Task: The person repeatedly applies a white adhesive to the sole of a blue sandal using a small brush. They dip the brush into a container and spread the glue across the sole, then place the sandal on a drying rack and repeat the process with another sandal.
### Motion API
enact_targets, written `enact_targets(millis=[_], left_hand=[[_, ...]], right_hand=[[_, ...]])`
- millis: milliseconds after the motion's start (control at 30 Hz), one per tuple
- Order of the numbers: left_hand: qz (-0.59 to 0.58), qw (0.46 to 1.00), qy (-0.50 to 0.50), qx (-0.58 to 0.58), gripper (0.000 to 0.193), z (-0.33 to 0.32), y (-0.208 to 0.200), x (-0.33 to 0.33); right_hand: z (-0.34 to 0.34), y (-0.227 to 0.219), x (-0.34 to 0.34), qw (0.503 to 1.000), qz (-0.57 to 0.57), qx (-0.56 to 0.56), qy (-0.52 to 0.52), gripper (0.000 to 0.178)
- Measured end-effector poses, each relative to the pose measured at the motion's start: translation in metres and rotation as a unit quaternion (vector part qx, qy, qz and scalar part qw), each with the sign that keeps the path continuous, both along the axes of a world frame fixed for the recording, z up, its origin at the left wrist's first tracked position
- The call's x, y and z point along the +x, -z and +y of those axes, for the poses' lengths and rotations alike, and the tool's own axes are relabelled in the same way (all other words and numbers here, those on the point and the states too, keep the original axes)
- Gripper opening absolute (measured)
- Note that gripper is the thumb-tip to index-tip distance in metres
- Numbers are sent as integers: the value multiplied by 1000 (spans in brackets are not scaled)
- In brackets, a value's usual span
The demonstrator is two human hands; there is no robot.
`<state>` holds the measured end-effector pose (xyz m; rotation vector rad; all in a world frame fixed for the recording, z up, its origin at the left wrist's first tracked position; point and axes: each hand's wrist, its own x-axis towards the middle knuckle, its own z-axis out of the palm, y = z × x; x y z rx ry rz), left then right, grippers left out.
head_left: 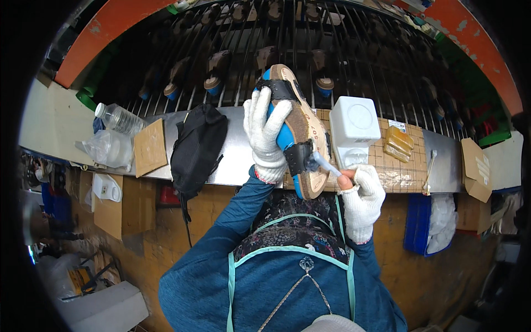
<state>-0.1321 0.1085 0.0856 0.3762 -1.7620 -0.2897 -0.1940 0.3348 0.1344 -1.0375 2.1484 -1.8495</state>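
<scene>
My gloved left hand is closed round a sandal with a tan and brown underside, black straps and a blue part along its left side. The sandal is held up tilted, bottom side toward me, above the near edge of the bench. In my gloved right hand, its thumb tip bare, is a small brush with a pale handle. The brush's tip meets the sandal's underside beside the lower black strap. A white square bottle stands just past my right hand.
Beyond the metal bench, several sandals lie on dark rods, one of them straight ahead. On the left are a black bag, a cardboard piece and a clear plastic bottle. An amber block sits at right, above a blue bin.
</scene>
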Motion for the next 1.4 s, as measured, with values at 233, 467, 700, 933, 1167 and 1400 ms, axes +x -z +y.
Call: enact_targets(millis=[233, 467, 700, 933, 1167, 1400], left_hand=[[24, 1000, 2, -2, 47, 4, -1, -1], [10, 1000, -20, -5, 46, -1, -4, 0], [43, 999, 22, 18, 44, -12, -3, -9], [31, 999, 20, 22, 50, -6, 0, -16], [68, 996, 44, 39, 53, -9, 3, -15], [107, 973, 150, 138, 54, -4, 3, -20]], right_hand=[[-19, -3, -15, 994, 89, 18, 61, 17], [-13, -1, -23, 994, 110, 23, 17, 19], [11, -3, -10, 998, 14, 39, -36, 16], [2, -10, -6, 994, 81, 51, 47, 15], [1, -11, 1, 953, 296, 4, 63, 24], [1, -12, 1, 938, 341, -2, 66, 31]])
